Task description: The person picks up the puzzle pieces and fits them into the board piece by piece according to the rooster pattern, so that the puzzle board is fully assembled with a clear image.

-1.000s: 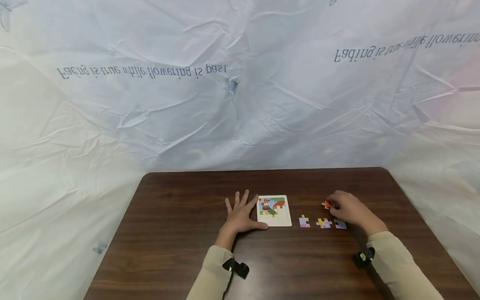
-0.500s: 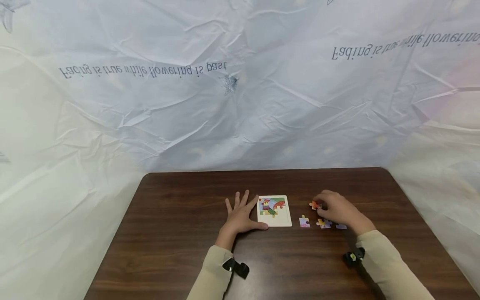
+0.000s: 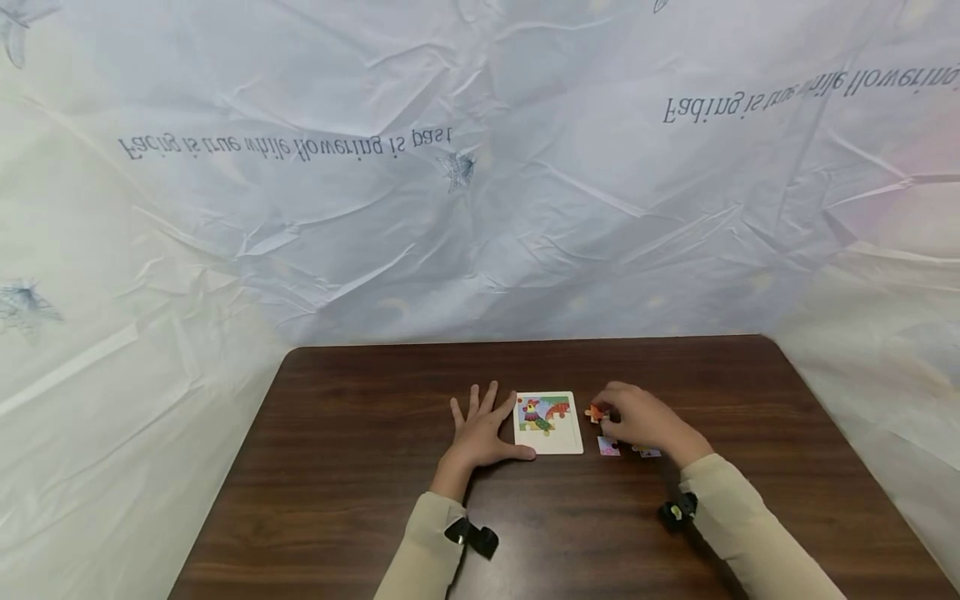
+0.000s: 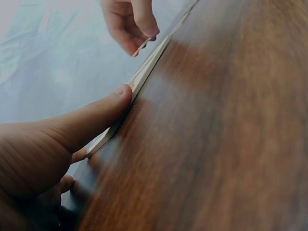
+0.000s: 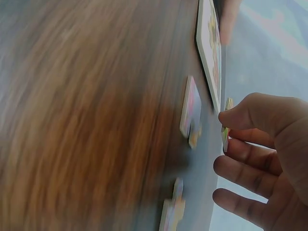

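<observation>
We're likely at the fitting step — our right hand (image 3: 639,414) pinches the orange piece (image 3: 593,413) just right of the puzzle board (image 3: 564,444), our wide-spread left hand (image 3: 478,436) touches that board's left edge — and seating the piece should call for matching its outline.

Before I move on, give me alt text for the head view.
A right hand pinches an orange puzzle piece beside a square tray holding a partial rooster picture; a left hand, fingers spread, touches the tray's left side. More pieces lie on the brown table.
</observation>
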